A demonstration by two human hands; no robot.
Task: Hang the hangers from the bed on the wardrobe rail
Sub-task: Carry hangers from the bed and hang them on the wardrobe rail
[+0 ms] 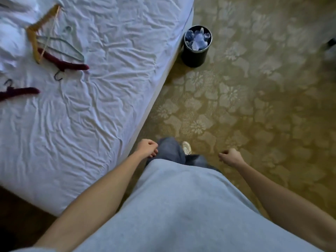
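Several hangers lie on the white bed sheet at the upper left. A yellow wooden hanger overlaps a thin grey wire hanger and a dark red velvet hanger. A second dark red hanger lies apart at the left edge. My left hand hangs by the bed's corner with fingers curled and nothing in it. My right hand hangs over the carpet, also curled and holding nothing. Both hands are far from the hangers. The wardrobe rail is not in view.
A black waste bin with crumpled plastic inside stands on the floor against the bed's right side. Patterned yellow carpet covers the floor to the right. My legs and one shoe show below.
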